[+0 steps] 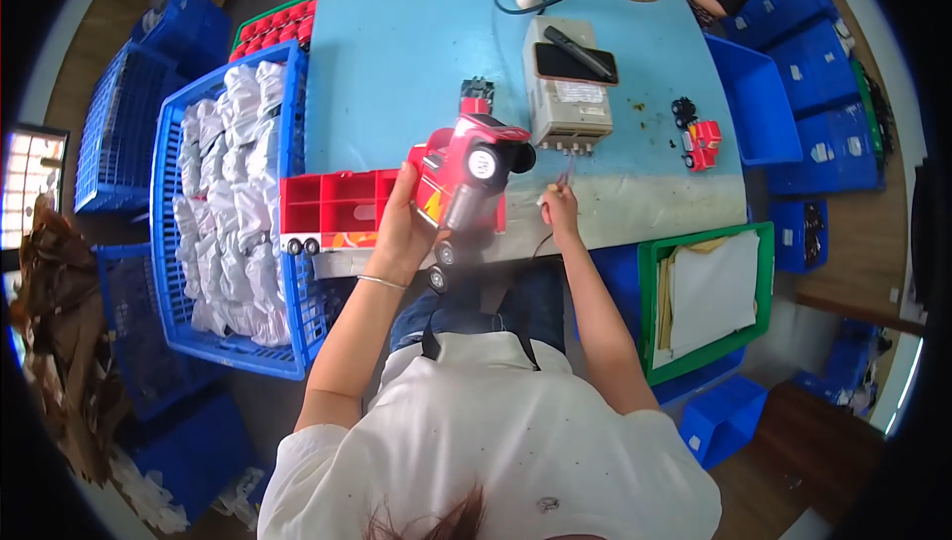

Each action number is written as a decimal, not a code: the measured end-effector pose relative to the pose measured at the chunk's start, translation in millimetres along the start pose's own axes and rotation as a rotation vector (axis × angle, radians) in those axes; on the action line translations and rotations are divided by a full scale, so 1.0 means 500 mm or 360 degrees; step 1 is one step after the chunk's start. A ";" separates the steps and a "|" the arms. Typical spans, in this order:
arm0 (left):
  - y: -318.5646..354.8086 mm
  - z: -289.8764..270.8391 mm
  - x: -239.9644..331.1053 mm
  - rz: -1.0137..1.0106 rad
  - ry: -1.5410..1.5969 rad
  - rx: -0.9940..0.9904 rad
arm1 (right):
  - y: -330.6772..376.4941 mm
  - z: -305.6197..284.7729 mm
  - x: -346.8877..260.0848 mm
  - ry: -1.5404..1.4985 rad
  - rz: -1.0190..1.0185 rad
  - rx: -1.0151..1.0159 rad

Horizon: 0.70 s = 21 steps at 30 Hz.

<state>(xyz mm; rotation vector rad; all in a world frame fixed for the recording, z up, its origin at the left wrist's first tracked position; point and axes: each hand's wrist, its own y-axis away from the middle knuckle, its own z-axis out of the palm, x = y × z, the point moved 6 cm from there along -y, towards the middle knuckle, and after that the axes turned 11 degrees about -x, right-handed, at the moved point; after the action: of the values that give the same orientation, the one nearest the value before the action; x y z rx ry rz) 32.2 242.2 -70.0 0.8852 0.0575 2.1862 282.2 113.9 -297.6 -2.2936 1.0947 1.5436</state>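
The left hand [402,228] has its grip closed around the red cab [466,158] of a toy truck, raised above the near edge of the tabletop [397,54]. The cab tilts right of the palm; a red trailer [342,205], divided into open compartments, lies behind the wrist and reaches out to the left. Whether cab and trailer are joined cannot be told. The right hand [560,211] pinches narrowly on a thin item [565,179], too small to identify, just below the grey box [575,116].

That box bears a printed label [580,92], too small to read; small white tags mark the stacked bins [783,29] at far right.

The blue basket [159,233] at left is filled with white-wrapped bundles [238,163]. Behind it, a green tray [238,41] holds rows of red pieces [278,32]. At right, a green crate [647,312] contains sheets [712,292] of paper or card.
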 end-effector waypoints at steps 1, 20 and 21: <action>0.001 0.008 -0.011 -0.0153 0.0068 -0.0015 | 0.037 -0.014 -0.037 -0.0825 0.0199 -0.0260; 0.028 0.176 -0.143 -0.1138 0.0304 -0.0686 | 0.335 -0.251 -0.677 0.0092 -0.1247 -0.0052; 0.035 0.181 -0.147 -0.1200 0.0442 -0.0707 | 0.339 -0.253 -0.682 0.0089 -0.1256 -0.0050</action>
<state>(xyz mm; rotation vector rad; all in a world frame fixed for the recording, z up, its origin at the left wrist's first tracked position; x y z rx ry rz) 110.9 160.0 -38.3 0.2341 0.0304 1.5015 198.3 90.8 94.1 -2.3512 0.1014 1.1675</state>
